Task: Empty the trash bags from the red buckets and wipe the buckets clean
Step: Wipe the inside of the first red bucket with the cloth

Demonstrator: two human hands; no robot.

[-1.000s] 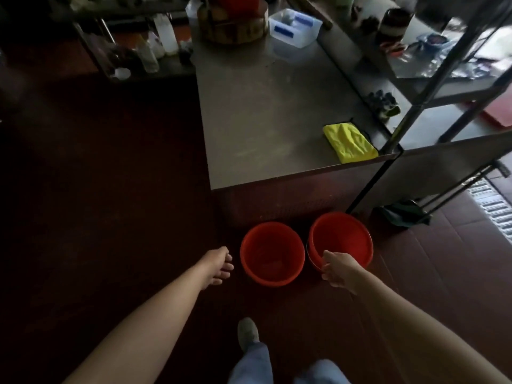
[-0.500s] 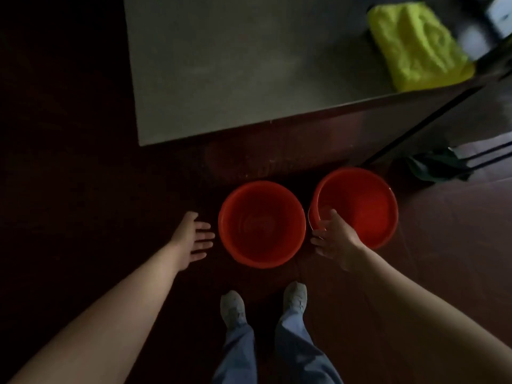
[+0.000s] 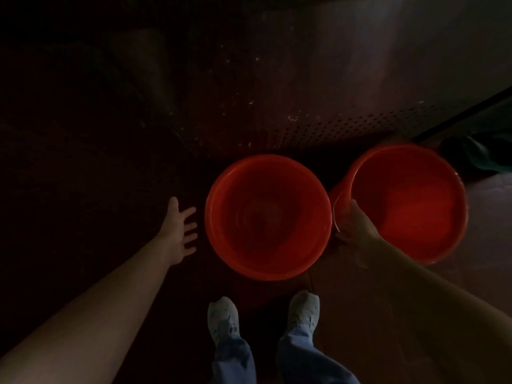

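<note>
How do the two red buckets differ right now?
The right bucket has the right hand gripping its near rim; the left bucket is untouched, the left hand open beside it. The right bucket looks brighter inside; the left bucket darker. Both are red, round and open-topped.

Two red plastic buckets stand side by side on the dark floor, mouths up, nearly touching; the left bucket (image 3: 267, 217) sits upright, its inside bare. The right bucket (image 3: 410, 203) is gripped at its near-left rim by the right hand (image 3: 357, 225).

Utility kitchen, seemingly: perforated steel counter panel (image 3: 346, 126); reddish tiled floor (image 3: 432, 306).
</note>
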